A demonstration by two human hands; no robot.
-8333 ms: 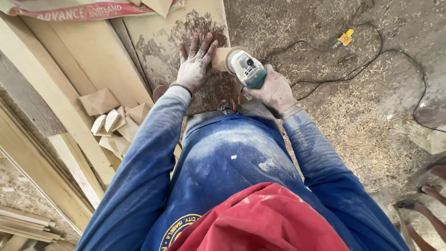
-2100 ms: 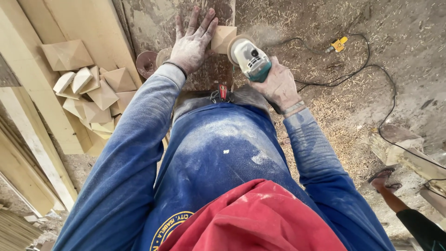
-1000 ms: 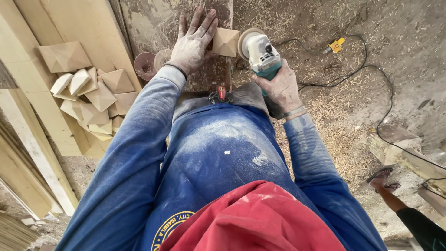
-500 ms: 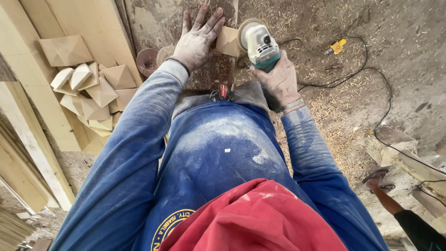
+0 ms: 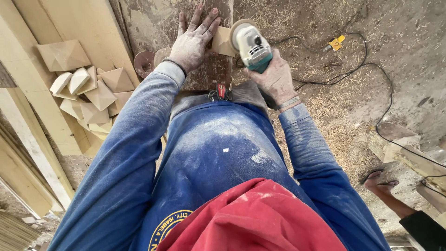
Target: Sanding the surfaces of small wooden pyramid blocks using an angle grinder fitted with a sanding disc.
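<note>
Top centre of frame: left hand (image 5: 193, 39), fingers splayed, pins wood block (image 5: 223, 42) to board (image 5: 160, 23). Right hand (image 5: 274, 76) wraps grinder (image 5: 251, 44). Keep disc flat, light pressure, fingertips clear.

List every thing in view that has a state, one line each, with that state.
left hand: flat, fingers spread, pressing the wooden block against the board
right hand: gripping the angle grinder
angle grinder: disc against the block's edge
pyramid-topped blocks: piled loosely on planks
yellow plug: lying on the sawdust floor
</note>
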